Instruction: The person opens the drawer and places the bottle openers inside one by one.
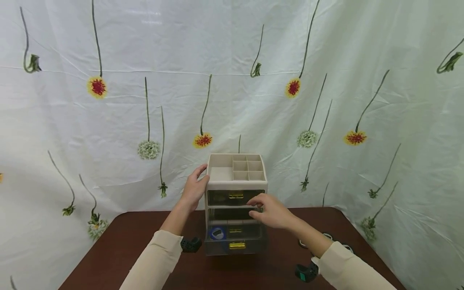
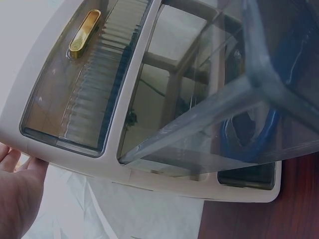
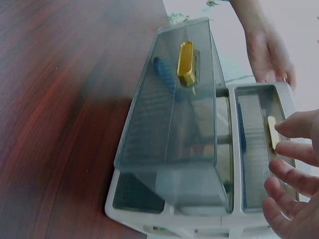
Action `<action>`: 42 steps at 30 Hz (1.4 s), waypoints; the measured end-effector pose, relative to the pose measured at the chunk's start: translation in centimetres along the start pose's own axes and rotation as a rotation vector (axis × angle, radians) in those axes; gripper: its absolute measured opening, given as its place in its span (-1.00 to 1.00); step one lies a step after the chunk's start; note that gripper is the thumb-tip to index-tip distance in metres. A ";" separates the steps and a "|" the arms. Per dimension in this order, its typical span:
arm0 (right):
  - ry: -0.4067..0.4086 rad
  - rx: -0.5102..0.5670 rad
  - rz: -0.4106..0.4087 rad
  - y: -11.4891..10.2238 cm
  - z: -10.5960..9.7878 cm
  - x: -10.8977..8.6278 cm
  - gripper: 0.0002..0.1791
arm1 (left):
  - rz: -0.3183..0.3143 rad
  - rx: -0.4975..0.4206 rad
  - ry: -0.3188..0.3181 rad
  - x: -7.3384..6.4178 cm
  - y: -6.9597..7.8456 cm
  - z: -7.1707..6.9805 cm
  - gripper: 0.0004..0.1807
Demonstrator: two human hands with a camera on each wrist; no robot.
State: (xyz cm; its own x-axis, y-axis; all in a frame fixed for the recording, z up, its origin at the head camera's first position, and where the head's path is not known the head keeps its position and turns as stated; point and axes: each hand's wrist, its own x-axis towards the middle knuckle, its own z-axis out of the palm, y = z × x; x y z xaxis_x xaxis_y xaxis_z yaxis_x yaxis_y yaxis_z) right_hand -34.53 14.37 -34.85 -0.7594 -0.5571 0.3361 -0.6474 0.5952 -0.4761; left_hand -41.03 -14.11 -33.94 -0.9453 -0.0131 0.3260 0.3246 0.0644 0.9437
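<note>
Head view: near the surface's far edge [image 1: 130,215], your spread left hand [image 1: 194,186] touches the cabinet [image 1: 237,185]; your right hand [image 1: 270,210], fingers parted, perhaps just clear.

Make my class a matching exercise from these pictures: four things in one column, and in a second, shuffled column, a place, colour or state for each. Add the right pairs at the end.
Column one
1. Left hand
2. Right hand
3. Middle drawer
4. Tabletop

Column two
A. Dark reddish brown
B. In front of the top drawer
C. At the drawer unit's left side
D. Pulled out

Pairs: 1-C, 2-B, 3-D, 4-A
</note>
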 end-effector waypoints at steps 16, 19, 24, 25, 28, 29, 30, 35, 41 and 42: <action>0.053 -0.035 0.061 3.3 -2.0 -2.6 -0.72 | 0.007 -0.008 0.002 -0.2 -0.2 -0.2 -0.40; 0.050 -0.046 0.071 3.9 -2.3 -2.9 -0.70 | 0.008 -0.008 0.002 -0.2 -0.2 -0.1 -0.40; 0.043 -0.055 0.115 5.1 -2.5 -3.5 -0.73 | 0.001 -0.027 -0.004 -0.3 -0.2 -0.1 -0.39; 0.042 -0.053 0.132 5.4 -2.5 -3.7 -0.73 | 0.001 -0.028 -0.005 -0.3 -0.2 -0.1 -0.39; 0.047 -0.043 0.175 6.2 -2.6 -4.1 -0.73 | 0.003 -0.030 -0.006 -0.3 -0.3 -0.1 -0.39; 0.049 -0.034 0.187 6.5 -2.6 -4.3 -0.73 | 0.005 -0.030 -0.007 -0.3 -0.3 -0.1 -0.39; 0.049 -0.024 0.194 6.8 -2.6 -4.5 -0.73 | 0.007 -0.030 -0.007 -0.2 -0.3 -0.1 -0.39; 0.053 -0.023 0.216 8.0 -2.5 -5.4 -0.74 | 0.013 -0.031 -0.011 -0.2 -0.3 -0.1 -0.39; 0.068 -0.049 0.301 9.7 -1.9 -6.5 -0.74 | 0.003 -0.039 -0.012 -0.1 -0.2 0.0 -0.38; 0.071 -0.051 0.315 10.2 -1.7 -6.6 -0.73 | 0.005 -0.038 -0.011 -0.1 -0.1 0.0 -0.39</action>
State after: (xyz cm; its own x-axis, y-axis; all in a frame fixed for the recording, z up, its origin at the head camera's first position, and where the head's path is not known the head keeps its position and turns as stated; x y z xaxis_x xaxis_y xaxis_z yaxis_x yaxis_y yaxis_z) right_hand -36.20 25.08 -40.52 -0.9243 -0.3003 0.2356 -0.3810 0.7613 -0.5246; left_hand -40.96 -14.14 -34.11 -0.9437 -0.0018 0.3307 0.3305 0.0266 0.9434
